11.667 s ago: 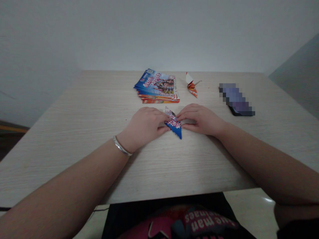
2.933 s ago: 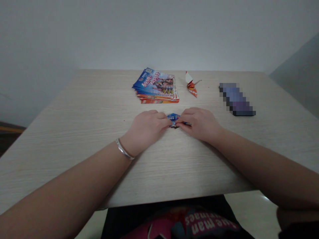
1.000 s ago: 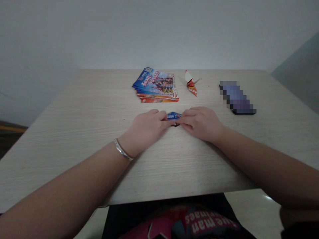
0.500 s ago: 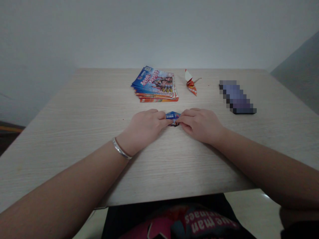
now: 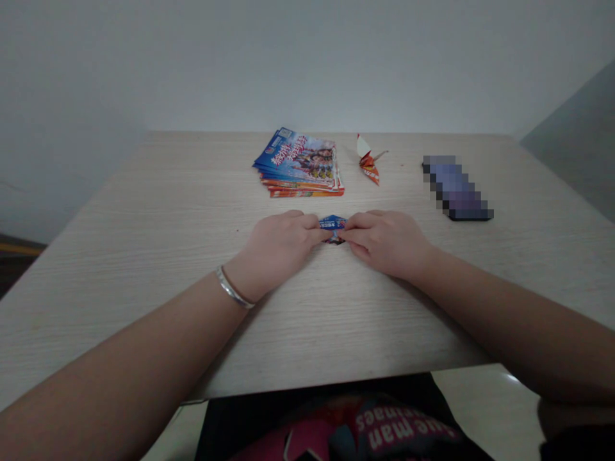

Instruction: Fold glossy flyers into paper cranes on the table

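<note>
A small folded piece of printed paper (image 5: pixel 332 222), mostly blue, lies on the table between my hands. My left hand (image 5: pixel 286 242) grips its left side, fingers bent and the thumb or index tip pressed on the paper. From the other side my right hand (image 5: pixel 387 240) holds the right edge, its fingertips close to those of the left. Both hands rest on the tabletop and cover much of the paper's two ends. Beyond them stands a folded paper crane (image 5: pixel 368 163), orange and white.
Behind my left hand lies a fanned stack of printed leaflets (image 5: pixel 300 160), blue and orange. A phone (image 5: pixel 456 189), its screen blurred out, lies to the right. The pale wooden table (image 5: pixel 158 192) meets a white wall (image 5: pixel 307 64) at the back.
Both hands stay in place on the paper. The right fingertips have shifted very slightly over it; nothing else has moved.
</note>
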`<state>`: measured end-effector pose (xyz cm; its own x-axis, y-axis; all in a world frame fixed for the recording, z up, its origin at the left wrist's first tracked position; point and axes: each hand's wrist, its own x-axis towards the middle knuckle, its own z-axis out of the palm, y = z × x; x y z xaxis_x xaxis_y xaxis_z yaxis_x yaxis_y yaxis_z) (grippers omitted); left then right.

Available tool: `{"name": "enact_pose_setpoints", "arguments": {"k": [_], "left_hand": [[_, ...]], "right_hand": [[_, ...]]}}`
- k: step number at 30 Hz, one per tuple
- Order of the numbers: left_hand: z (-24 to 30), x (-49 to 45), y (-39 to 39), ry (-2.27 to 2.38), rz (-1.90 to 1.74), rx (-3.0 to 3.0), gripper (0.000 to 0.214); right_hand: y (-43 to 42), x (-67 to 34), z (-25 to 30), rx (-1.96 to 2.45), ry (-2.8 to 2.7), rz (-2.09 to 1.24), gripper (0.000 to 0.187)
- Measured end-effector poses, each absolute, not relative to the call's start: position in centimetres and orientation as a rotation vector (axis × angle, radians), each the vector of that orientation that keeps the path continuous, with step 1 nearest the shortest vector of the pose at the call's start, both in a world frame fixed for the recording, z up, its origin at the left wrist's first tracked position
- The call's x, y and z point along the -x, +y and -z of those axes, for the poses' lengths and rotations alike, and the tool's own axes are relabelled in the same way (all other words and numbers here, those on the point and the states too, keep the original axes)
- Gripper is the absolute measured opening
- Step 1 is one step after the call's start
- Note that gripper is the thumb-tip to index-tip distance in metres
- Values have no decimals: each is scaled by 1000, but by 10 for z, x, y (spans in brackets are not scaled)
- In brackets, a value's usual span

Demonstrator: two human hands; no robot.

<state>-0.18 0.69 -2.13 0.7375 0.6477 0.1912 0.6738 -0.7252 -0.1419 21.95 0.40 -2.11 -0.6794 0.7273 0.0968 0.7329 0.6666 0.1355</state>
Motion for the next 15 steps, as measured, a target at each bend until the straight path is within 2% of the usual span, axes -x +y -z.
{"name": "enact_pose_setpoints", "arguments": {"k": [15], "left_hand": [[23,3,10,-1011,150,2780,23]], "right_hand": [[4,-220,15,1177,-2921,312,30]]}}
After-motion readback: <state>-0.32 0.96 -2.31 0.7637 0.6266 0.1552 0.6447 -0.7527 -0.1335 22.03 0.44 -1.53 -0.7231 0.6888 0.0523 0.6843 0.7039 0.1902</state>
